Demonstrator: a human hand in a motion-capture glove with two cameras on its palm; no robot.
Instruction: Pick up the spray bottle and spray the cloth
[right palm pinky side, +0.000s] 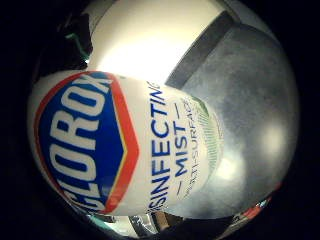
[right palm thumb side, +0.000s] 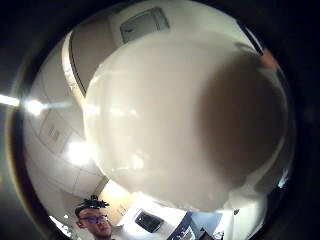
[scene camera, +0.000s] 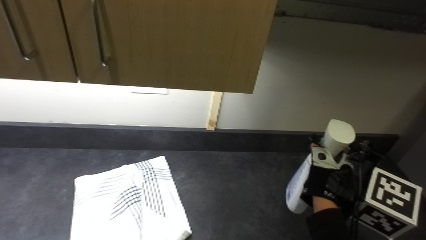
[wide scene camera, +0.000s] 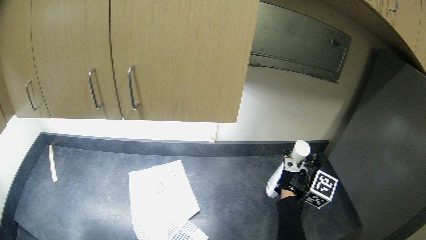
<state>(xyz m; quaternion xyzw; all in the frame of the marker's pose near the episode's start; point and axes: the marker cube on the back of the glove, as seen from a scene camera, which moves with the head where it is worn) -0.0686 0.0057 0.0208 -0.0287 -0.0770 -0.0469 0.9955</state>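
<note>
You had your gloved right hand (scene camera: 326, 182) wrapped around the spray bottle (scene camera: 333, 145), fingers curled about its body, so the hand was clamped on the bottle rather than apart or empty. The bottle stood off the desk (scene camera: 233, 185), tilted, its pale cap uppermost and its base hanging below your hand. It was well apart from the cloth (scene camera: 130, 205), which lay flat and folded on the desk, a white piece with dark stripes. Seen from your palm, the bottle's label filled the frame, with the desk behind it, which fits a bottle held close against the palm. Holding it by the body seemed to leave the top free for pressing. My guess is that you had the pickup done and the spraying not yet begun: the bottle was too far from the cloth for mist to land on it. The nozzle's direction could not be told.
</note>
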